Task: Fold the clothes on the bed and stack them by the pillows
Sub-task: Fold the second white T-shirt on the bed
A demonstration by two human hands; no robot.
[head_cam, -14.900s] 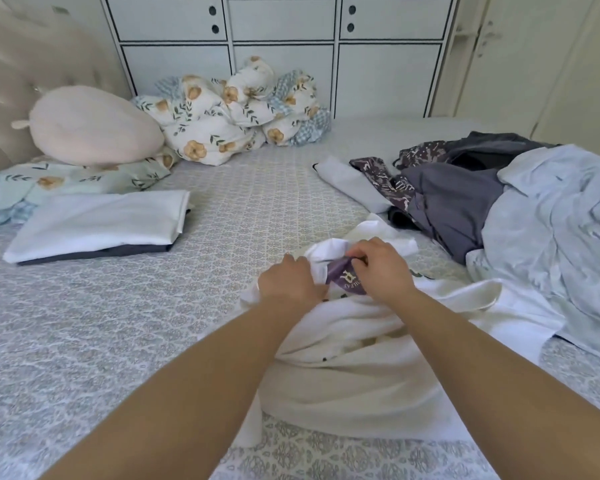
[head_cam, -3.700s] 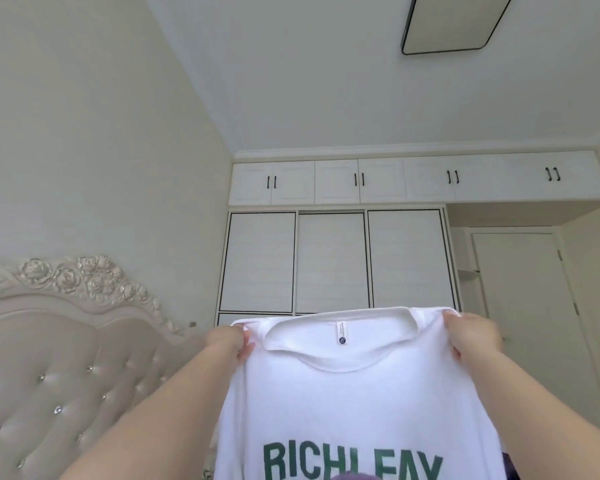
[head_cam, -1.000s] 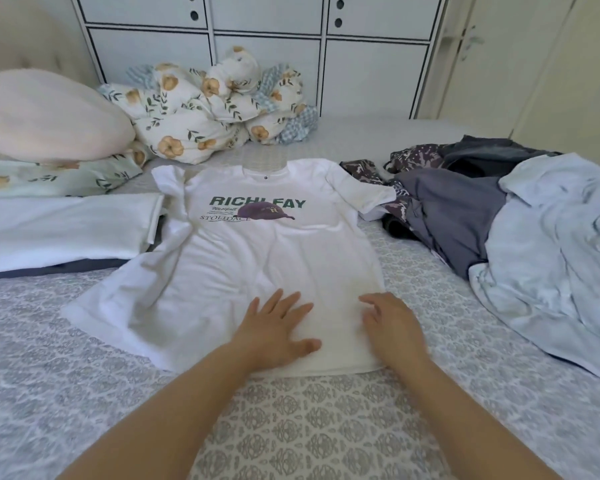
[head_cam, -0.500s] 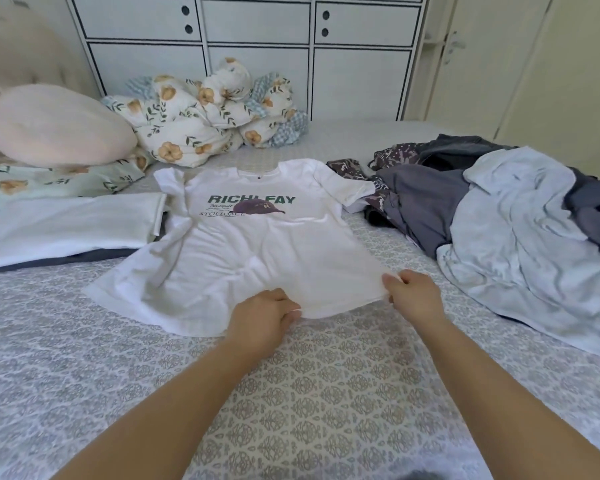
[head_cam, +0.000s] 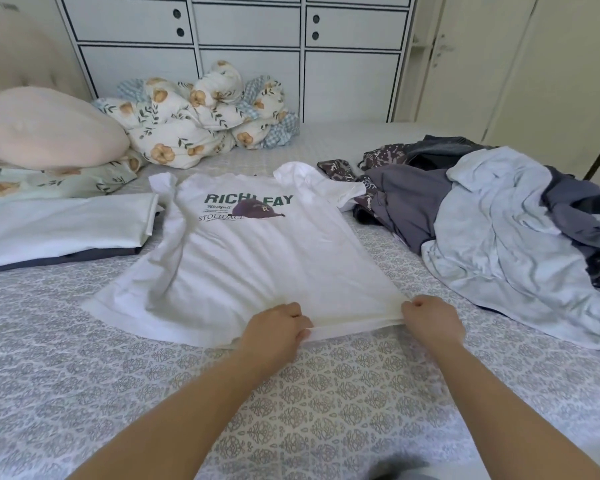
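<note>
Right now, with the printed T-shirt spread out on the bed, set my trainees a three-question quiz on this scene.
1. True or false: both hands grip the white T-shirt at its near hem.
2. Which lies nearer the pink pillow: A) the folded stack, B) the unfolded pile?
3. Which side of the shirt is up?

Key: 1 true, left hand and right hand. 2 A. 3 The printed side.

A white cabinet wall [head_cam: 243,53] with dark-edged panels and round holes is seen behind the bed. A pale door [head_cam: 465,57] with a lever handle [head_cam: 442,50] is seen beside it.
</note>
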